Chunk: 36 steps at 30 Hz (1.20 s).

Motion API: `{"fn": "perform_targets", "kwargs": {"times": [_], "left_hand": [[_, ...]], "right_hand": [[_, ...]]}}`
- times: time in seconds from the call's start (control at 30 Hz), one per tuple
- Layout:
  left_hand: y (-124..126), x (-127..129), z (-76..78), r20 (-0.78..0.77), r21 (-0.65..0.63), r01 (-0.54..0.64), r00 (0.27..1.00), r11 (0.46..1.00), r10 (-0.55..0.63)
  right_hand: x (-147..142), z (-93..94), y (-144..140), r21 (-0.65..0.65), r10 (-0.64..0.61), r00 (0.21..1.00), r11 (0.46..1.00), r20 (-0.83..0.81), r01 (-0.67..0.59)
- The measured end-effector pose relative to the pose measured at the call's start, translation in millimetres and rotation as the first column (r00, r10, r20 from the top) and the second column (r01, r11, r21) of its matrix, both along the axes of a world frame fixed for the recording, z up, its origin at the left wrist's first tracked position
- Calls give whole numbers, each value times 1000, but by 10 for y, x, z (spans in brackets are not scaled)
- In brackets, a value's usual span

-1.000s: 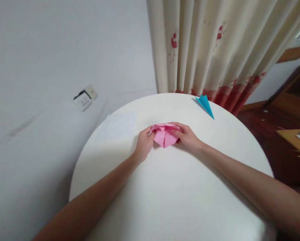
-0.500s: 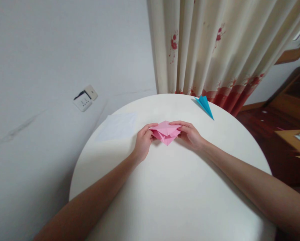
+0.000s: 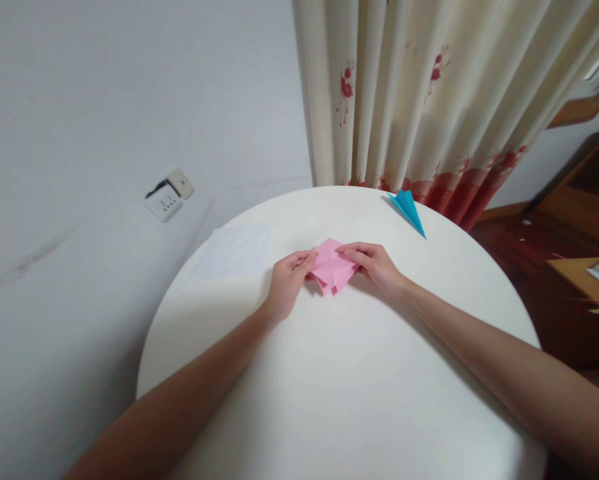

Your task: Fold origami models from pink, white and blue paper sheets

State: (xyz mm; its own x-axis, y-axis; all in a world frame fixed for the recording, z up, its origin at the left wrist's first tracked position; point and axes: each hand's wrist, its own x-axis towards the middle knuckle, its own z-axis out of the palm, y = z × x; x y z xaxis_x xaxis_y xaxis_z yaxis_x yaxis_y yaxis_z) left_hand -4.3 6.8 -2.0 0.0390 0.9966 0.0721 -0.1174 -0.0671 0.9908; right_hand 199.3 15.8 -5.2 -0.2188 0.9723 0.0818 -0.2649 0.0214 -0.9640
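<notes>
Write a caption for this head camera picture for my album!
Both hands pinch a folded pink paper on a round white table.

A pink folded paper [image 3: 332, 268] and a blue paper plane [image 3: 408, 208] lie on a white round table [image 3: 339, 387], before a cream curtain [image 3: 429, 93] printed with red flowers, deepening to red at its hem.
</notes>
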Motion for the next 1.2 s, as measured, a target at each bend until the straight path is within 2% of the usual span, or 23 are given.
{"fn": "perform_targets", "kwargs": {"times": [0.1, 0.2, 0.37, 0.43, 0.57, 0.77, 0.87, 1.0, 1.2], "left_hand": [[-8, -8, -18, -106, 22, 11, 994, 1000, -9], [-16, -8, -18, -156, 50, 17, 988, 999, -9], [-17, -8, 10, -127, 11, 39, 991, 999, -38], [-15, -22, 37, -115, -39, 104, 988, 994, -108], [-10, -62, 82, -103, -139, 241, 961, 960, -256], [-22, -64, 73, -158, -203, 187, 962, 961, -221], [-50, -45, 74, -192, -212, 205, 950, 956, -246], [-91, -28, 94, -244, -251, 296, 902, 922, -356], [-123, -31, 145, -248, -276, 483, 799, 831, -547]], "right_hand": [[-15, -17, 2, 70, -95, 989, 994, 115, 88], [-24, -43, 17, 135, -187, 970, 977, 152, 167], [-19, -94, 39, 201, -198, 960, 967, 198, 158], [-12, -100, 29, 231, -195, 949, 963, 247, 138], [-8, -86, -18, 250, -119, 940, 967, 319, 37], [-32, -52, -93, 173, 72, 928, 974, 365, -144], [-46, -30, -117, 117, 96, 920, 982, 381, -150], [-70, 5, -131, 56, 91, 910, 991, 405, -124], [-102, 36, -159, 84, 127, 911, 981, 393, -173]]}}
